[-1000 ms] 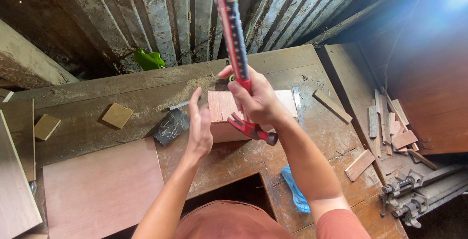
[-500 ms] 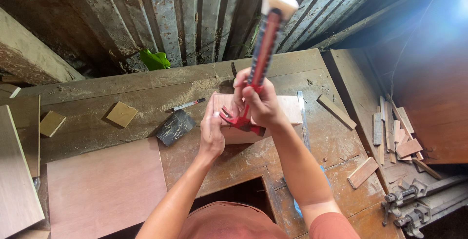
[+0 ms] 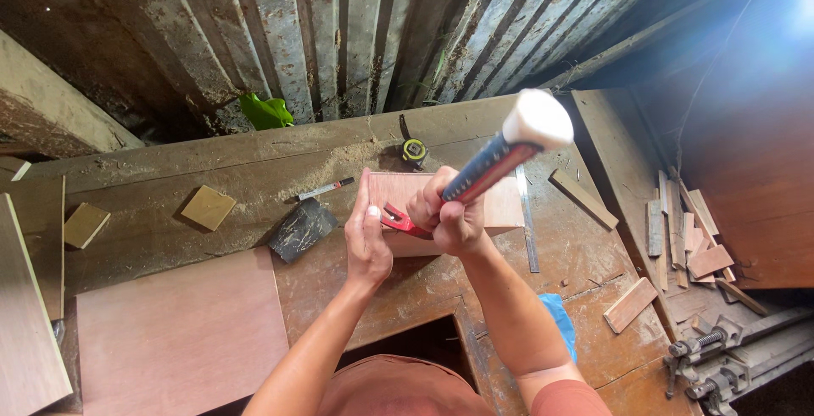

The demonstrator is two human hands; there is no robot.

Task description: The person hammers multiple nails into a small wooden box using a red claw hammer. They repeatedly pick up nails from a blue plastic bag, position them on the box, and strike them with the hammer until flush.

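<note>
My right hand grips a hammer close to its red claw head. The blue and red handle with a white end cap sticks up toward the camera and leans right. The claw head rests against the left part of a small pale plywood box on the workbench. My left hand lies flat against the box's left side, fingers straight, beside the hammer head. What the hammer head touches is hidden by my hands.
A plywood sheet lies at the front left. Also on the bench are a dark block, a marker, a tape measure, a metal ruler and small wood squares. Wood offcuts and clamps sit at the right.
The hammer handle has swung from leaning left, through upright, to leaning right. My left hand has moved in from open air to press against the box.
</note>
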